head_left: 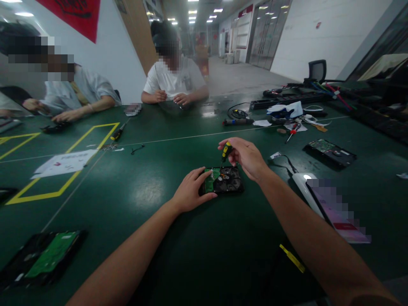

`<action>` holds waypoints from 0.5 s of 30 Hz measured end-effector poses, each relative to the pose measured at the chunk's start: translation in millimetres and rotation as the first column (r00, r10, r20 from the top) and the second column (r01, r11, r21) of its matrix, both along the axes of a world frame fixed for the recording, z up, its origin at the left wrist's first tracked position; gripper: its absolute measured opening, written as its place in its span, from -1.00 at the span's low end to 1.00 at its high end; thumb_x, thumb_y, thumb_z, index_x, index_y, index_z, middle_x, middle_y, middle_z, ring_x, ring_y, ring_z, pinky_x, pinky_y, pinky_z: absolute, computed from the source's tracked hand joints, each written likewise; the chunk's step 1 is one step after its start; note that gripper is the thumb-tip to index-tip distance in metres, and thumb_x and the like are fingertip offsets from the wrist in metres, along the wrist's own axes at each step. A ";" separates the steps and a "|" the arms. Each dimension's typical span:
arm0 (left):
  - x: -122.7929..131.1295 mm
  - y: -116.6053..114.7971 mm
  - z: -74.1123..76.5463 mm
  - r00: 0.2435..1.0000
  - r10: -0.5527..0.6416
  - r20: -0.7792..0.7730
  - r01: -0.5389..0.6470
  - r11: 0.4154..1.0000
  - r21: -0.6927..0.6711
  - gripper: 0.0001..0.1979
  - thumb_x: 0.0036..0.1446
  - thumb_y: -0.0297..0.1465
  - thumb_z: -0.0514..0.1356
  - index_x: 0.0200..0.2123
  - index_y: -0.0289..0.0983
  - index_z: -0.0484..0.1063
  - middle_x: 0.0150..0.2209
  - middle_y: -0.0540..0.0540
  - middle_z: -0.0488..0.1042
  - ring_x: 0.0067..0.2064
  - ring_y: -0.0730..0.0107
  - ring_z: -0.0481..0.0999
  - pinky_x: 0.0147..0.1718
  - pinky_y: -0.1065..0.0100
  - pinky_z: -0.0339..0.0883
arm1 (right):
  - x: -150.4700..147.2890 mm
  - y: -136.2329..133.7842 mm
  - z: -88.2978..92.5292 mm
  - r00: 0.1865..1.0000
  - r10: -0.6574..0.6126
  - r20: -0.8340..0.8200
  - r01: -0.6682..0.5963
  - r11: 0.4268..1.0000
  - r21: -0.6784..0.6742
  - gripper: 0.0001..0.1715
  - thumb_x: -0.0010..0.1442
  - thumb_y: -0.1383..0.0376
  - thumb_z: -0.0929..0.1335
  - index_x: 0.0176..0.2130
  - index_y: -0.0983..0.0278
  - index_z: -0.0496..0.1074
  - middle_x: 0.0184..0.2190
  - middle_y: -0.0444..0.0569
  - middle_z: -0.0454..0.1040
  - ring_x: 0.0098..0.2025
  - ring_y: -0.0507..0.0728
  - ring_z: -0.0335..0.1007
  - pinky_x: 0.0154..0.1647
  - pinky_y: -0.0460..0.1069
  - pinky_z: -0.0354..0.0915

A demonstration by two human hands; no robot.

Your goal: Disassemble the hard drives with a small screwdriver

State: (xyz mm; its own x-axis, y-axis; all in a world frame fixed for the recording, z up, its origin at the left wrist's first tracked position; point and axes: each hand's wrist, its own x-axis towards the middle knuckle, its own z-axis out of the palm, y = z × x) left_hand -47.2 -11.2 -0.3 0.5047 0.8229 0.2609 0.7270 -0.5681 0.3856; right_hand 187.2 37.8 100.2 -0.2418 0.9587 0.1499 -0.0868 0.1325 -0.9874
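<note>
A black hard drive with a green circuit board (234, 180) lies board side up on the green table in front of me. My left hand (193, 189) rests on its left end, fingers over the top edge and thumb along the near side, steadying it against the table. In my right hand (247, 157) is a yellow and black screwdriver (226, 152), held upright by the handle. Its shaft points down onto the drive near the edge of the circuit board. Whether the tip sits in a screw is too small to tell.
Another hard drive (331, 152) lies at the right, and one more (44, 259) at the near left. A phone (338, 212) rests by my right forearm. A second screwdriver (117, 132), a red screwdriver (293, 132) and gloves (285, 110) lie farther back. Two people sit across the table.
</note>
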 end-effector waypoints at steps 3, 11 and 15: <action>0.2 0.3 0.0 1.000 0.000 -0.001 0.000 1.000 0.003 -0.15 0.16 0.12 0.23 0.40 -0.10 0.12 0.39 -0.26 0.17 0.38 -0.09 0.19 0.31 -0.13 0.16 | 1.3 0.9 -0.7 1.000 0.023 -0.003 -0.023 1.000 -0.010 -0.70 0.32 0.07 0.34 -0.19 0.22 0.52 -0.15 0.00 0.58 -0.53 -0.04 0.26 -0.61 -0.08 0.09; -0.1 -0.4 -0.4 1.000 0.000 0.001 0.000 1.000 0.009 -0.16 0.16 0.12 0.22 0.39 -0.10 0.14 0.38 -0.26 0.18 0.39 -0.09 0.18 0.31 -0.14 0.16 | -0.7 0.5 -2.5 1.000 -0.012 0.015 0.012 1.000 0.020 -0.69 0.25 0.01 0.43 -0.21 0.18 0.47 -0.40 -0.14 0.44 -0.57 -0.06 0.16 -0.64 -0.10 -0.02; -0.2 0.0 -1.1 1.000 0.003 -0.005 -0.003 1.000 0.009 -0.16 0.16 0.13 0.22 0.39 -0.11 0.14 0.38 -0.27 0.18 0.39 -0.08 0.18 0.31 -0.13 0.16 | -3.3 -1.9 -2.9 0.998 0.057 0.037 -0.056 0.998 -0.009 -0.63 0.29 -0.04 0.38 -0.13 0.18 0.52 -0.31 -0.07 0.50 -0.54 -0.04 0.26 -0.65 -0.09 0.05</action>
State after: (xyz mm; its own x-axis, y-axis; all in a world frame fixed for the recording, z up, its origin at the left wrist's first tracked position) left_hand -47.4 -11.2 -1.5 0.5039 0.8219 0.2656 0.7304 -0.5696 0.3769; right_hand 183.9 35.9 97.3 -0.3008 0.9444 0.1327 -0.0571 0.1210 -0.9910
